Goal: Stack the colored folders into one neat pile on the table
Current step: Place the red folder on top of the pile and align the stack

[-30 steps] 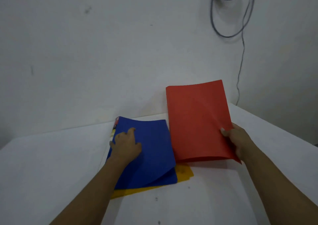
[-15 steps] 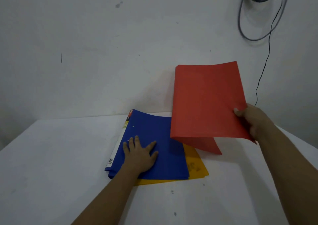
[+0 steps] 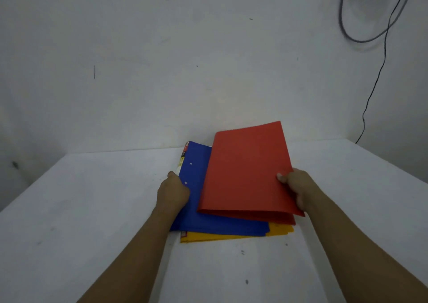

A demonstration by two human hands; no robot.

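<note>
A red folder (image 3: 245, 170) lies tilted over the right part of a blue folder (image 3: 196, 219), its far edge still raised. My right hand (image 3: 298, 187) grips the red folder's right edge, thumb on top. The blue folder rests on a yellow folder (image 3: 231, 236), whose near edge and right corner stick out. My left hand (image 3: 172, 191) is curled at the blue folder's left edge, by its spine; whether it grips or only presses the edge is unclear.
The pile sits on a white table (image 3: 92, 210) pushed against a white wall. A grey cable coil (image 3: 370, 20) hangs on the wall at the upper right, with a thin black wire running down behind the table's far right corner.
My right hand has lowered the red folder leftward from the air onto the blue one. My left hand has slid from flat on the blue cover to its left edge.
</note>
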